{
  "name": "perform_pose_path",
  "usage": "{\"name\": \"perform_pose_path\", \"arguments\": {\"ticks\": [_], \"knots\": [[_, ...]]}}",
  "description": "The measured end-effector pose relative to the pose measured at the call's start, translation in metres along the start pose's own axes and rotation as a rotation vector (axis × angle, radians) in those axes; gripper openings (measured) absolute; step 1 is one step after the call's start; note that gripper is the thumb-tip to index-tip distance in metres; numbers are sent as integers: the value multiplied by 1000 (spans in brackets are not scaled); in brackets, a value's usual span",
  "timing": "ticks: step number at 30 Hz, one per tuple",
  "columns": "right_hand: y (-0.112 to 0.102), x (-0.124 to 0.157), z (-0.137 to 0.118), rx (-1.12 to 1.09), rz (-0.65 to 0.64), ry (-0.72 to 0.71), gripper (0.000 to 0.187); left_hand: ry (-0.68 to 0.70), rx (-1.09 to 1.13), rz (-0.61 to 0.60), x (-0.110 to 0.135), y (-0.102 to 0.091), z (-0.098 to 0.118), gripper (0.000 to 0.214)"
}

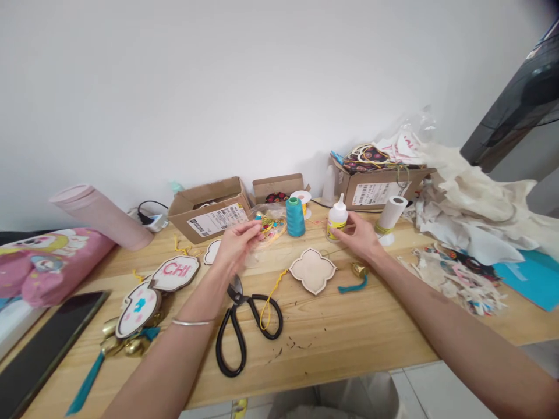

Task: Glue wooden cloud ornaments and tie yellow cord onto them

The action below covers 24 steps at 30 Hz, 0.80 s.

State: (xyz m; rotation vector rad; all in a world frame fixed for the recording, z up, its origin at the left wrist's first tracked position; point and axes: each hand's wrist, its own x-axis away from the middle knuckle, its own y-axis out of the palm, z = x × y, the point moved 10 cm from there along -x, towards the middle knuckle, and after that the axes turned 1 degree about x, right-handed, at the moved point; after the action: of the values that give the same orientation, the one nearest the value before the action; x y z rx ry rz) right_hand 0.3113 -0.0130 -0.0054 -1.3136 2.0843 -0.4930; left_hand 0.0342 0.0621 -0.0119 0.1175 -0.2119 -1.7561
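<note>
My left hand (238,244) is closed in a pinch on a clear plastic bag of small coloured beads and yellow cord (271,226) at the table's middle. My right hand (358,237) wraps round the base of a white glue bottle (337,216) with a yellow label, standing upright. Between the hands lies a blank cream quatrefoil plaque (312,270) with a yellow cord (271,294) trailing from it. Black scissors (242,326) lie below my left wrist. A gold bell with a teal tassel (357,274) rests beside my right wrist.
A teal thread cone (295,217), cardboard boxes (209,210) (375,185), a white paper roll (391,213) and fabric scraps (458,279) crowd the back and right. Finished plaques, one reading "CHI" (174,272), lie left, near a phone (48,343) and pink tumbler (102,216).
</note>
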Motion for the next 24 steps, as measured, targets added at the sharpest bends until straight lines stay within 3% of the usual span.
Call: {"name": "perform_pose_path", "arguments": {"ticks": [4, 7, 9, 11, 14, 16, 19, 24], "knots": [[-8, 1, -2, -79, 82, -36, 53, 25, -64, -75, 17, 24, 1, 31], [-37, 12, -14, -132, 299, -111, 53, 83, -210, -47, 27, 32, 10, 32], [-60, 29, -35, -91, 472, -212, 45, 103, -274, -60, 31, 37, 12, 31], [-69, 46, -68, 0, 546, -376, 31, 105, -310, -108, 34, 44, 9, 31], [-45, 62, -115, 130, 379, -657, 13, 105, -362, -204, 39, 56, 3, 33], [-20, 67, -130, 203, 228, -770, 12, 107, -393, -243, 44, 63, 2, 35], [4, 67, -135, 290, 127, -835, 12, 92, -395, -254, 48, 68, 2, 37], [21, 63, -153, 424, 27, -952, 16, 48, -360, -257, 47, 68, -2, 39]]}}
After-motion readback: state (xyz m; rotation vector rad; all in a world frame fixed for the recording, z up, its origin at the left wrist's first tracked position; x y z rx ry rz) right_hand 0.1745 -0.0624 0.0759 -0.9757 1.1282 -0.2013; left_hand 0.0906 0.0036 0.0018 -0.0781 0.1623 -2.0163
